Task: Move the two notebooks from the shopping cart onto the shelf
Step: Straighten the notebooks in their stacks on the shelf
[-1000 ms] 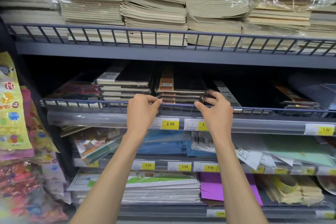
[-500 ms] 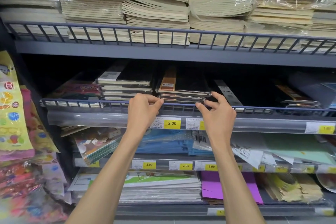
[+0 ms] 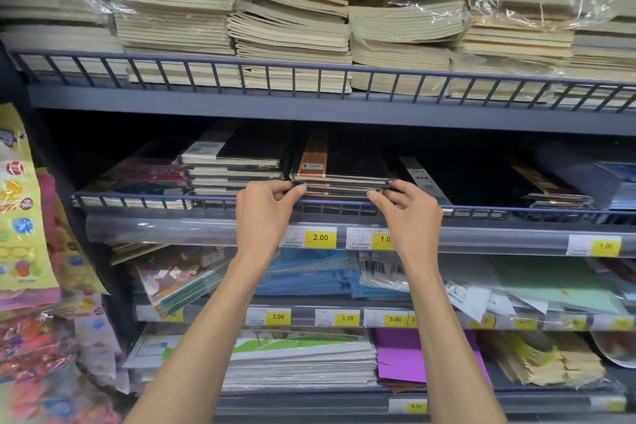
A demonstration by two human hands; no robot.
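Currently, both hands grip the notebooks [image 3: 344,177], a black wrapped stack with an orange band, lying on the middle shelf [image 3: 172,231] just behind the wire rail [image 3: 144,198]. The left hand [image 3: 265,213] pinches the stack's left front corner and the right hand [image 3: 409,217] its right. A neighbouring black stack [image 3: 230,170] lies close on the left, and a book marked 25K [image 3: 424,177] on the right.

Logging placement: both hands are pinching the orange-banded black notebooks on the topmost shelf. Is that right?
Not the topmost. In the head view the left hand and right hand are pinching the orange-banded black notebooks on the second shelf down.
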